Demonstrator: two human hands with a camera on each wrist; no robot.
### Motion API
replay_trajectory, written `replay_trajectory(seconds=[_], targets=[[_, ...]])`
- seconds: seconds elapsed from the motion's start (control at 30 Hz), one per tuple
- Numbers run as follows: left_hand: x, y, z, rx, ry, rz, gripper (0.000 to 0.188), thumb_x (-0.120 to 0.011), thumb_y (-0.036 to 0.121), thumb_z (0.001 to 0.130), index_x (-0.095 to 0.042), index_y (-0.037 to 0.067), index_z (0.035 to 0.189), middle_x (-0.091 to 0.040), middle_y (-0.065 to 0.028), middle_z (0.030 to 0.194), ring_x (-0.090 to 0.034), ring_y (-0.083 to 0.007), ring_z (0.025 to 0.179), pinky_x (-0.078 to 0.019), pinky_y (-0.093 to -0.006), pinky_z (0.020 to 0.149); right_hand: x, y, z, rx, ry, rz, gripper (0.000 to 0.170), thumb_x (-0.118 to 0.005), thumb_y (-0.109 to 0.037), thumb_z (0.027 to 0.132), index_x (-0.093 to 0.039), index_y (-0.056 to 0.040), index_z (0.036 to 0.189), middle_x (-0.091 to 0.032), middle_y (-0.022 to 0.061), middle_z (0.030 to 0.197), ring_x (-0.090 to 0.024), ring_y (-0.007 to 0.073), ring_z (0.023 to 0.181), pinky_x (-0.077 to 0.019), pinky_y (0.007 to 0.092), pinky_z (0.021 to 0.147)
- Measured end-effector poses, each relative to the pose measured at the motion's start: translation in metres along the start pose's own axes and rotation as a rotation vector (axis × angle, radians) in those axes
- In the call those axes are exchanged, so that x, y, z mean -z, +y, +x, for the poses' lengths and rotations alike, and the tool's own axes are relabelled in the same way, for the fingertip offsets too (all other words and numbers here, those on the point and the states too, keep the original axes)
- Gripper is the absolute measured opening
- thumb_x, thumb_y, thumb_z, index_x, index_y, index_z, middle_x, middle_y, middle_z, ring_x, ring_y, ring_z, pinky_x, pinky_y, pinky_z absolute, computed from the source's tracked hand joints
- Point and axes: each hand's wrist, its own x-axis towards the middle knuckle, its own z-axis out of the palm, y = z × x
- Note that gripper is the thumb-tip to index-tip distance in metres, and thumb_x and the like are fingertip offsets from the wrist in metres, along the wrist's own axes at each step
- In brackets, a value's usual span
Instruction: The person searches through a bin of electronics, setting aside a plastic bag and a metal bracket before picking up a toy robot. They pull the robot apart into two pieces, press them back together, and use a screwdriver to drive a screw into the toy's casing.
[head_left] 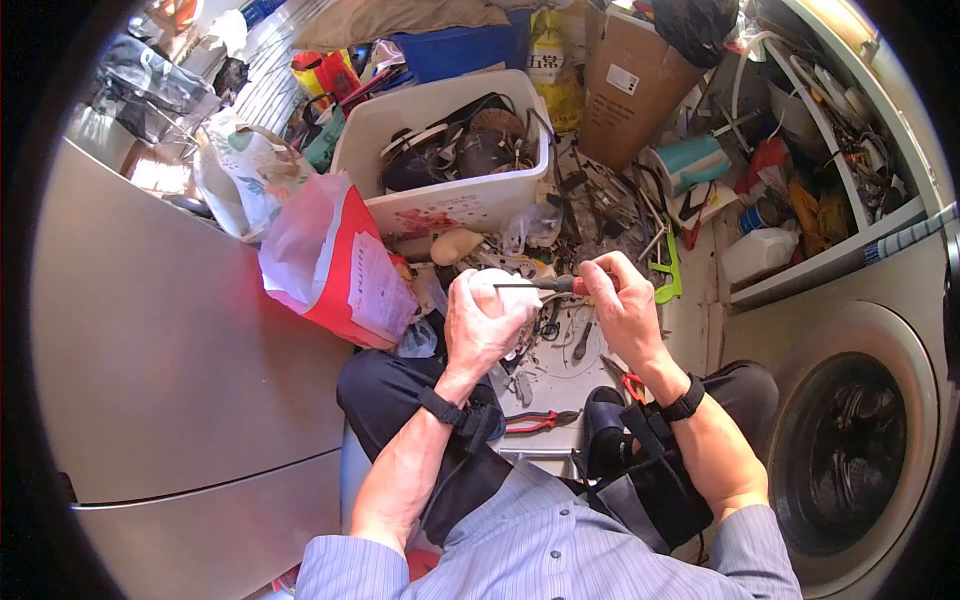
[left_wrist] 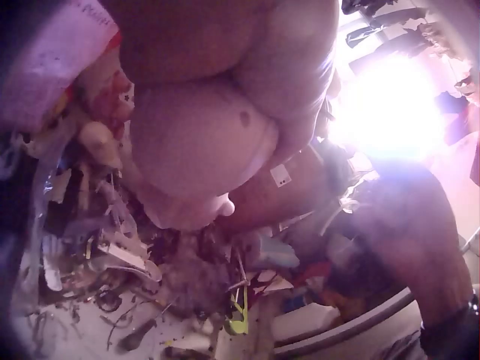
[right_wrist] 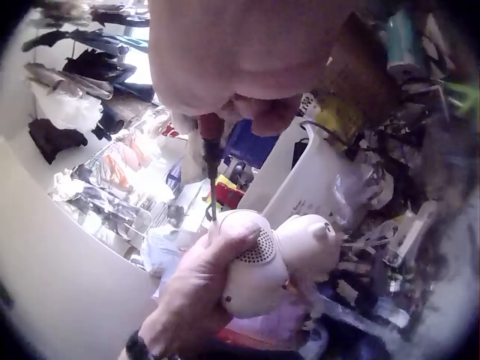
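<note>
My left hand (head_left: 475,325) grips a white rounded plastic device (right_wrist: 300,244). In the right wrist view it has a round perforated grille, small screw holes and a narrower knobbed end. My right hand (head_left: 625,305) holds a screwdriver (right_wrist: 213,161) by its red handle. The dark shaft points left across the device in the head view, its tip right by the left thumb and the device's edge. From the left wrist, the device (left_wrist: 187,150) shows its smooth underside with one dark hole.
Red-handled pliers (head_left: 540,422) lie on the floor between my feet. Scattered small parts and cables (head_left: 580,225) cover the floor ahead. A white bin (head_left: 440,205) stands behind, a red paper bag (head_left: 345,265) at left. A washing machine (head_left: 900,345) flanks the right.
</note>
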Motion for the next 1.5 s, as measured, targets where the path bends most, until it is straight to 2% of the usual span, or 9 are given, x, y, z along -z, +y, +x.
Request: replay_trajectory(seconds=[0.13, 0.47, 0.53, 0.63, 0.77, 0.97, 1.1, 1.27, 1.5], targets=[[0.000, -0.001, 0.000, 0.020, -0.045, -0.080, 0.086, -0.090, 0.035, 0.073, -0.048, -0.002, 0.139, -0.059, -0.0203, 0.131, -0.059, -0.0346, 0.125, -0.0458, -0.0447, 0.110, -0.001, 0.004, -0.006, 0.283, -0.051, -0.032, 0.029, -0.074, -0.009, 0.099, -0.057, -0.0016, 0.122, -0.074, 0.0106, 0.090, -0.070, 0.0128, 0.079, -0.0558, 0.0279, 0.071], [-0.001, -0.001, -0.002, 0.032, -0.019, -0.063, 0.087, -0.090, 0.035, 0.073, -0.048, -0.002, 0.139, -0.059, -0.0207, 0.132, -0.058, -0.0352, 0.126, -0.0454, -0.0445, 0.111, 0.003, -0.002, -0.007, 0.030, -0.099, -0.210, 0.032, -0.074, -0.011, 0.098, -0.056, -0.0008, 0.123, -0.077, 0.0147, 0.094, -0.077, 0.0210, 0.092, -0.0596, 0.0318, 0.079], [-0.001, 0.000, 0.000, 0.043, -0.056, -0.113, 0.087, -0.090, 0.035, 0.073, -0.048, -0.002, 0.140, -0.059, -0.0209, 0.132, -0.058, -0.0354, 0.126, -0.0452, -0.0445, 0.111, -0.005, 0.002, -0.008, 0.384, 0.029, 0.026, 0.027, -0.074, -0.014, 0.100, -0.060, -0.0009, 0.118, -0.076, 0.0115, 0.083, -0.076, 0.0182, 0.082, -0.0576, 0.0286, 0.074], [0.000, 0.003, 0.000, 0.014, -0.048, -0.096, 0.085, -0.090, 0.035, 0.074, -0.049, -0.002, 0.139, -0.059, -0.0205, 0.131, -0.058, -0.0350, 0.126, -0.0453, -0.0443, 0.111, -0.006, 0.003, -0.006, 0.400, 0.111, -0.075, 0.026, -0.074, -0.014, 0.099, -0.060, -0.0005, 0.117, -0.075, 0.0105, 0.082, -0.074, 0.0153, 0.078, -0.0565, 0.0279, 0.071], [-0.004, 0.005, -0.001, -0.033, 0.038, -0.002, 0.080, -0.090, 0.034, 0.074, -0.051, 0.000, 0.135, -0.062, -0.0185, 0.128, -0.060, -0.0328, 0.123, -0.0466, -0.0434, 0.109, 0.005, -0.003, 0.001, 0.004, -0.015, -0.012, 0.029, -0.075, -0.010, 0.097, -0.058, 0.0001, 0.119, -0.076, 0.0115, 0.090, -0.073, 0.0141, 0.081, -0.0571, 0.0290, 0.072], [0.000, 0.000, 0.001, 0.062, -0.073, -0.220, 0.079, -0.091, 0.031, 0.074, -0.051, -0.001, 0.135, -0.062, -0.0181, 0.128, -0.061, -0.0313, 0.122, -0.0476, -0.0428, 0.108, -0.005, 0.013, 0.006, 0.470, -0.010, -0.005, 0.027, -0.072, -0.004, 0.097, -0.056, 0.0004, 0.118, -0.075, 0.0094, 0.089, -0.074, 0.0186, 0.078, -0.0589, 0.0328, 0.074], [-0.001, -0.001, 0.000, 0.033, -0.042, -0.162, 0.077, -0.091, 0.030, 0.074, -0.052, 0.000, 0.134, -0.063, -0.0175, 0.127, -0.062, -0.0307, 0.120, -0.0481, -0.0428, 0.108, 0.003, 0.000, 0.004, 0.025, -0.081, -0.188, 0.027, -0.072, -0.004, 0.097, -0.057, -0.0006, 0.119, -0.073, 0.0126, 0.102, -0.076, 0.0211, 0.089, -0.0601, 0.0346, 0.079], [-0.002, 0.001, 0.000, 0.093, -0.083, -0.256, 0.074, -0.091, 0.028, 0.073, -0.055, 0.000, 0.131, -0.063, -0.0161, 0.125, -0.062, -0.0291, 0.119, -0.0481, -0.0416, 0.107, -0.006, -0.001, 0.002, 0.401, 0.004, 0.036, 0.027, -0.076, -0.012, 0.097, -0.060, 0.0008, 0.115, -0.075, 0.0161, 0.091, -0.078, 0.0213, 0.089, -0.0605, 0.0326, 0.078], [-0.003, 0.006, 0.000, 0.092, -0.106, -0.246, 0.074, -0.090, 0.028, 0.073, -0.055, 0.000, 0.131, -0.063, -0.0161, 0.125, -0.062, -0.0288, 0.119, -0.0478, -0.0412, 0.107, 0.008, -0.006, 0.004, 0.052, -0.107, -0.115, 0.022, -0.071, 0.000, 0.095, -0.060, 0.0008, 0.114, -0.070, 0.0157, 0.106, -0.076, 0.0213, 0.095, -0.0600, 0.0318, 0.079]])
